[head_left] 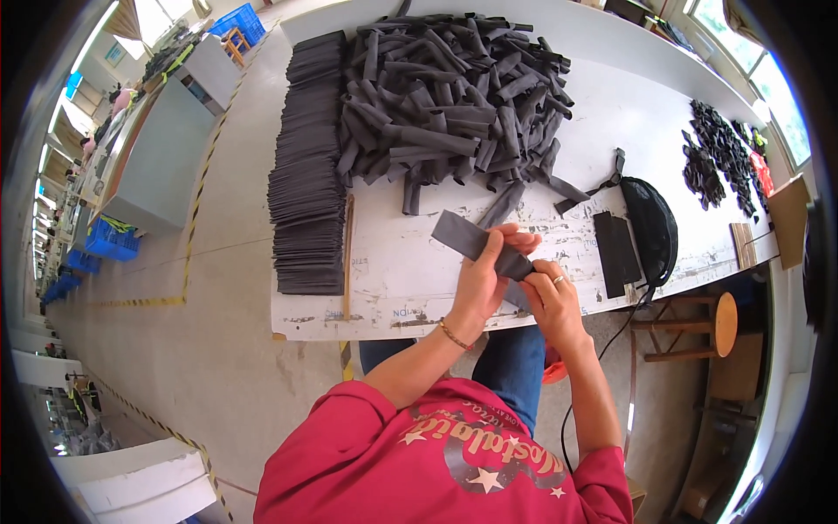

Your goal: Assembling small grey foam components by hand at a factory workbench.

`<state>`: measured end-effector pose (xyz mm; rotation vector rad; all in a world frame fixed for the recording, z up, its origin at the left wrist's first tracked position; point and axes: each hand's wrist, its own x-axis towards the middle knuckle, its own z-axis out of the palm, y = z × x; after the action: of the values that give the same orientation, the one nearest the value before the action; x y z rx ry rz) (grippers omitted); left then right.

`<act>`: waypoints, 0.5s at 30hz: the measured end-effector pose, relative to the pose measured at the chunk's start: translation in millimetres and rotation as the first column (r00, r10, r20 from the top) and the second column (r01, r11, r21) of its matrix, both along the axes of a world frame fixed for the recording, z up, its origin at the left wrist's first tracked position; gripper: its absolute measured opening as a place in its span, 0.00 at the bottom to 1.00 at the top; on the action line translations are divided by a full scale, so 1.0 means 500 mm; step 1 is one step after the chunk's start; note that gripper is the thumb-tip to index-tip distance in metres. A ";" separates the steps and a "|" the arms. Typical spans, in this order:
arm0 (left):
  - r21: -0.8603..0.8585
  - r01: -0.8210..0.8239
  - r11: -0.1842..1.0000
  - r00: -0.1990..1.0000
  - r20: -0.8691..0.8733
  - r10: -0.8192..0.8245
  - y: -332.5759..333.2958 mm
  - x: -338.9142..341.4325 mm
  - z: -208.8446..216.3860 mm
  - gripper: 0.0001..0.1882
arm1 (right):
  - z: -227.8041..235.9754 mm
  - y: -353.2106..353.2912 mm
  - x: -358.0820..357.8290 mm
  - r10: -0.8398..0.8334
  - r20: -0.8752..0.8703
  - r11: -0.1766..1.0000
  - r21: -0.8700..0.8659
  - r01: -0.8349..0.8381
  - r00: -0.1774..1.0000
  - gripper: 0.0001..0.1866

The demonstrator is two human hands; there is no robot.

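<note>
Over the table's front edge, both hands are on one dark grey fabric strip (pixel 460 234). My left hand (pixel 480 284) grips it around the middle, thumb on top, with its flat end pointing up and left. The fingers of my right hand (pixel 556 301) pinch its lower right end, and part of that end is hidden. Beyond the hands rises a big loose pile of curled dark grey fabric pieces (pixel 436 96). Left of the pile runs a long, neat row of stacked flat strips (pixel 305 175).
The white table (pixel 393 253) has worn patches. On its right lie a black pouch (pixel 650 231), a dark flat piece (pixel 616 253) and small black pieces (pixel 724 157). A wooden stool (pixel 723 325) stands below. A thin wooden stick (pixel 348 262) lies beside the stacked row.
</note>
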<state>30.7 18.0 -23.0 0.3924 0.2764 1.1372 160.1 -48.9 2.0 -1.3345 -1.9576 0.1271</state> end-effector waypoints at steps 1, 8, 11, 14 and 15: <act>-0.015 -0.013 1.000 1.000 0.002 0.013 -0.003 0.005 -0.005 0.16 | -0.005 0.004 0.000 -0.008 -0.009 1.000 0.013 0.008 1.000 0.12; 0.001 -0.012 1.000 1.000 -0.018 0.012 -0.013 0.014 -0.023 0.16 | -0.017 0.010 -0.007 -0.020 -0.091 1.000 0.017 0.022 0.996 0.08; 0.017 -0.007 1.000 1.000 -0.016 0.007 -0.011 0.014 -0.026 0.16 | -0.019 0.008 -0.003 -0.015 -0.089 1.000 -0.009 0.014 0.996 0.08; -0.007 0.002 1.000 0.999 -0.032 -0.003 -0.008 0.012 -0.024 0.17 | -0.019 0.008 -0.002 -0.048 -0.095 0.999 -0.015 0.046 0.994 0.08; -0.005 -0.009 1.000 0.999 -0.032 0.008 -0.005 0.011 -0.023 0.17 | -0.017 0.007 -0.006 -0.054 -0.094 0.998 -0.017 0.053 0.994 0.08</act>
<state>36.3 15.3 -34.7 0.4056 0.3092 1.1391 157.3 -45.3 -6.6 -1.3642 -1.8439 0.1759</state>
